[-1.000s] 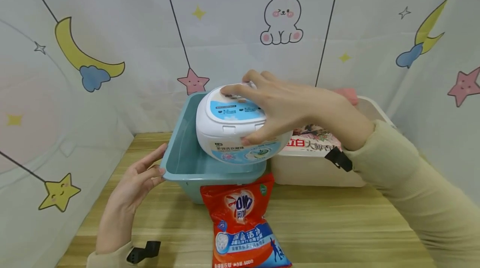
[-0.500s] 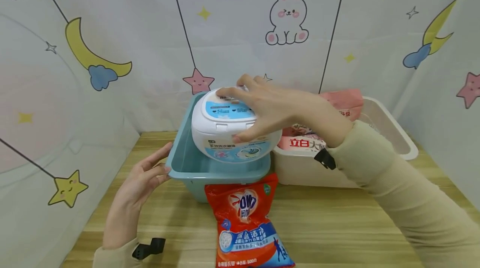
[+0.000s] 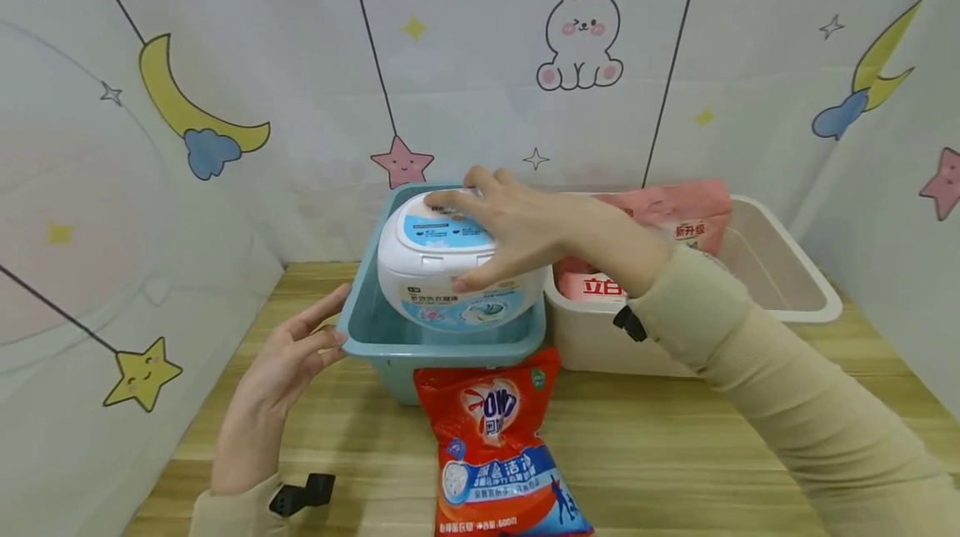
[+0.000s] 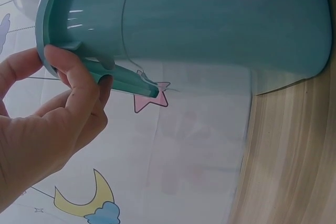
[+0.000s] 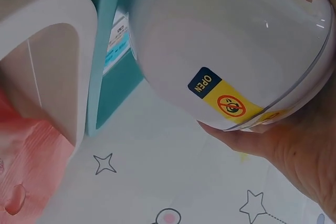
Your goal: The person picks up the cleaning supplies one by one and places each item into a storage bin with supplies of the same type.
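My right hand (image 3: 517,224) grips a white laundry-pod tub (image 3: 412,266) across its lid, thumb on the front label side and fingers over the far side. The tub sits tilted inside the mouth of a teal plastic basin (image 3: 442,348); whether its base touches the bottom is hidden. In the right wrist view the tub (image 5: 210,45) shows a yellow and black "OPEN" label. My left hand (image 3: 288,362) holds the basin's left rim. In the left wrist view, thumb and fingers of that hand (image 4: 58,103) pinch the rim beside the basin's outer wall (image 4: 220,19).
A red OMO detergent bag (image 3: 495,445) leans against the basin's front on the wooden table (image 3: 697,454). Right of the basin, close beside it, stands a beige bin (image 3: 637,349) holding pink detergent bags (image 3: 675,208). A patterned cloth wall (image 3: 480,78) closes off the back.
My right hand has lowered the tub further into the basin and shifted it left. The left hand stays at the basin rim. The head view has turned slightly left.
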The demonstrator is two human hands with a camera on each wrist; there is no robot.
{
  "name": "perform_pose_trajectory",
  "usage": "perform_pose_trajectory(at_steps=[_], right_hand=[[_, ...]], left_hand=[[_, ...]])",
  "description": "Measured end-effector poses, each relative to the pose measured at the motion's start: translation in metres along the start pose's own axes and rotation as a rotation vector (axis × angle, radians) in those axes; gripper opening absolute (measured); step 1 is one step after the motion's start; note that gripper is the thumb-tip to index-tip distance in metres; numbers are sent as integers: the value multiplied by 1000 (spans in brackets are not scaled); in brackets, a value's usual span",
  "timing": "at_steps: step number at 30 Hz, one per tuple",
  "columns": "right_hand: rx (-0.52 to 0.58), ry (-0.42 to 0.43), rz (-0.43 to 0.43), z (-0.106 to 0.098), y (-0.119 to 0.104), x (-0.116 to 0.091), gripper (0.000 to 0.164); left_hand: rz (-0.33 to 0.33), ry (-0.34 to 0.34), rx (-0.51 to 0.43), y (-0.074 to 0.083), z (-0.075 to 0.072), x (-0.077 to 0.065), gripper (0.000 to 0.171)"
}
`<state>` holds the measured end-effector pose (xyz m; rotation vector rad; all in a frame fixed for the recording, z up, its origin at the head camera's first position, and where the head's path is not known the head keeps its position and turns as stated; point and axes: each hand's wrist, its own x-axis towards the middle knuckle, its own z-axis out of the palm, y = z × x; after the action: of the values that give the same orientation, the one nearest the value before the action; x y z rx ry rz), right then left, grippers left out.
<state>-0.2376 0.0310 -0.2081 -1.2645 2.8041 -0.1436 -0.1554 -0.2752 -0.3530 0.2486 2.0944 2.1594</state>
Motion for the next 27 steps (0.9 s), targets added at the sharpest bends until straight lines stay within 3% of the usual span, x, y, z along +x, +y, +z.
perform_pose_trajectory(at_steps=[11,27], right_hand=[[-7,-13,-40,15,2,10,91],[7,-55,-15,30,4,19,90]], left_hand=[[-4,7,10,1,1,1,66],[2,3,31,3,3,-1,66]])
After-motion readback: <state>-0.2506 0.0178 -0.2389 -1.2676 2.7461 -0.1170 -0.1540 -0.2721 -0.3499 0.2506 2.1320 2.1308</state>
